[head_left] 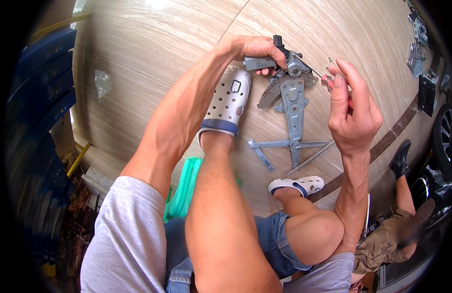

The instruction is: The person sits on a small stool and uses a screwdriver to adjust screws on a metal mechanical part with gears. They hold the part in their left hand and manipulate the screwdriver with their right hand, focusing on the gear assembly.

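Observation:
A grey metal car window regulator [293, 105], with a toothed gear sector and crossed arms, lies over the tiled floor. Its grey motor [259, 63] with a black connector sits at the far end. My left hand [257, 49] is wrapped round this motor end and holds it. Between the fingers of my right hand [355, 107] is the red handle of a screwdriver [326, 81]. The thin shaft slants left to the round housing beside the motor; exactly what its tip touches is too small to tell. A few small screws [330, 59] show just beyond the handle.
My clog-clad feet [226, 102] flank the regulator's lower arms. A green plastic stool [184, 188] is beside my left leg, near blue stacked panels [50, 73]. Metal parts [417, 53] lie at the far right. Another person [389, 239] is low at right, near a wheel [448, 136].

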The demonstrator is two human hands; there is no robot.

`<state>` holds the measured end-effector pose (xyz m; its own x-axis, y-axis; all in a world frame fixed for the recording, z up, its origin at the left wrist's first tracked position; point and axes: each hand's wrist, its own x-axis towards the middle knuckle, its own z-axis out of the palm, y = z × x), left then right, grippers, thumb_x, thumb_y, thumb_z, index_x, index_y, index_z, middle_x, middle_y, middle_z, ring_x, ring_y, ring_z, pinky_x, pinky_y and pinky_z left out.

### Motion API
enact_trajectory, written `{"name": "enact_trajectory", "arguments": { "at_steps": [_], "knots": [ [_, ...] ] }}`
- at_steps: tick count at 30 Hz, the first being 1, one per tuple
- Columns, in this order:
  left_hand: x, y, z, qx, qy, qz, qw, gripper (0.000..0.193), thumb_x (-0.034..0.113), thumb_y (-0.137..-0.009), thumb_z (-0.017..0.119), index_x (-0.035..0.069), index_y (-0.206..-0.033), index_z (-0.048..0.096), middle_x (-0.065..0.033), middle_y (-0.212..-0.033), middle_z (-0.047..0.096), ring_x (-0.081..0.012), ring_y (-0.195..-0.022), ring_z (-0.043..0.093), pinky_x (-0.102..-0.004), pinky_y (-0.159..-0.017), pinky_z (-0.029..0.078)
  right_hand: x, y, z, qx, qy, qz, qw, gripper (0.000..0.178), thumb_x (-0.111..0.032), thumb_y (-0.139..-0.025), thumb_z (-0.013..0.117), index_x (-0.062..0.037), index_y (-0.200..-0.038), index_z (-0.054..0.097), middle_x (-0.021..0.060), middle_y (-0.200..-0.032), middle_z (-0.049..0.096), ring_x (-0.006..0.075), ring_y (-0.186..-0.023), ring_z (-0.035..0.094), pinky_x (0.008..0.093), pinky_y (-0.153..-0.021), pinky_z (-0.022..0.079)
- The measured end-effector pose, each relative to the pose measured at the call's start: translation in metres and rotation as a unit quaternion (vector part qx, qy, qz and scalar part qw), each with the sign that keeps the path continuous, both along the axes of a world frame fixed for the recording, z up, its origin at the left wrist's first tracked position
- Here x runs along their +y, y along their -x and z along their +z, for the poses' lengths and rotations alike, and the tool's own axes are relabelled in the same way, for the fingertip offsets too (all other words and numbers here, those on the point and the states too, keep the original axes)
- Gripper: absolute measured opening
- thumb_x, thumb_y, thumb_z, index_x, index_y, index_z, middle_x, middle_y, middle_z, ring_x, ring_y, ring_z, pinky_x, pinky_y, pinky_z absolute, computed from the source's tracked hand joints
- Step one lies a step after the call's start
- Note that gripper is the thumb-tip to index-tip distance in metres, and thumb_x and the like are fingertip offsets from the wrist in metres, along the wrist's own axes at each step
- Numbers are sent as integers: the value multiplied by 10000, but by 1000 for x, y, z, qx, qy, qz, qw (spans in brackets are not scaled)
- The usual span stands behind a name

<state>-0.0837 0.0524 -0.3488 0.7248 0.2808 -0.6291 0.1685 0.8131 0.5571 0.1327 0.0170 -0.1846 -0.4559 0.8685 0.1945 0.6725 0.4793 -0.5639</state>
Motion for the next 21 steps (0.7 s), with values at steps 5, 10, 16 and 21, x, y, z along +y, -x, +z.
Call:
{"name": "enact_trajectory", "arguments": {
  "at_steps": [5, 10, 16, 21],
  "knots": [
    [-1, 2, 0, 16, 2, 6, 1000, 243, 231, -829, 743, 6, -915, 716, -71, -697, 679, -100, -507, 600, -239, -438, 479, 0, 4, 7, -25, -21, 70, 997, 257, 91, -885, 629, 40, -1134, 663, 192, -1097, 702, 246, -959, 730, 293, -706, 621],
    [0, 0, -2, 6, -5, -3, 1000, 249, 245, -852, 750, 12, -928, 705, -56, -737, 680, -102, -544, 620, -248, -451, 505, -1, 7, 1, -5, -2, 15, 1000, 263, 67, -853, 675, 25, -1112, 666, 175, -1030, 704, 249, -846, 721, 308, -664, 599],
    [-1, 0, -3, 15, -5, 7, 1000, 242, 232, -831, 747, 7, -914, 709, -69, -708, 681, -99, -521, 609, -241, -443, 488, 3, 11, 7, 2, -61, 65, 996, 243, 9, -843, 736, 8, -1079, 681, 144, -921, 713, 243, -732, 709, 294, -618, 568],
    [-1, 0, -5, 5, -6, 5, 1000, 247, 240, -841, 750, 13, -927, 707, -61, -724, 680, -99, -534, 614, -243, -449, 497, 2, 8, -3, 15, -67, 25, 997, 261, -26, -826, 766, 11, -1070, 681, 134, -907, 700, 235, -714, 701, 289, -600, 564]
  ]
}}
